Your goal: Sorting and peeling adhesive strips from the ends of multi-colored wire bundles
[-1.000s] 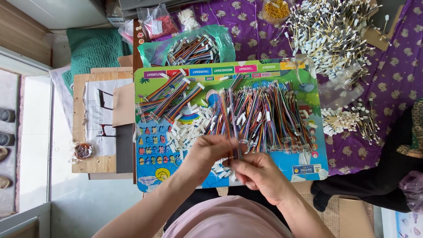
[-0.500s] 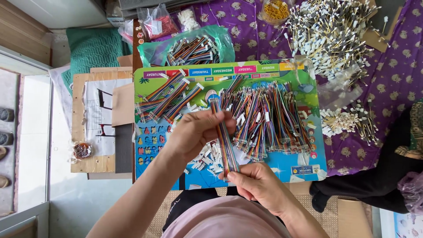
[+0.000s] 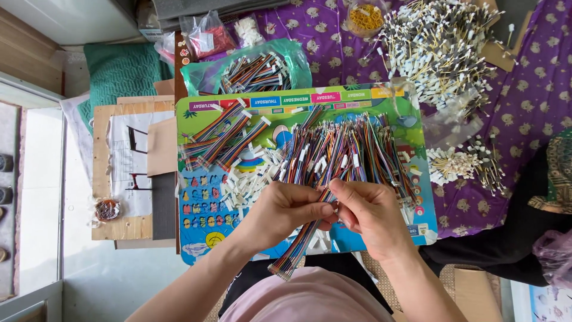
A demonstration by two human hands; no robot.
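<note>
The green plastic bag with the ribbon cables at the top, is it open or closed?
Open. The green plastic bag lies spread, and the ribbon cables show bare through its mouth.

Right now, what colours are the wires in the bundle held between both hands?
Multicoloured: the wire bundle shows red, blue, green and orange strands. The head view, the only one, shows it.

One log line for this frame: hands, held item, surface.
left hand: pinching ribbon cable | right hand: at cable's upper end | surface: colourful board | nearby: loose wire pile
</note>
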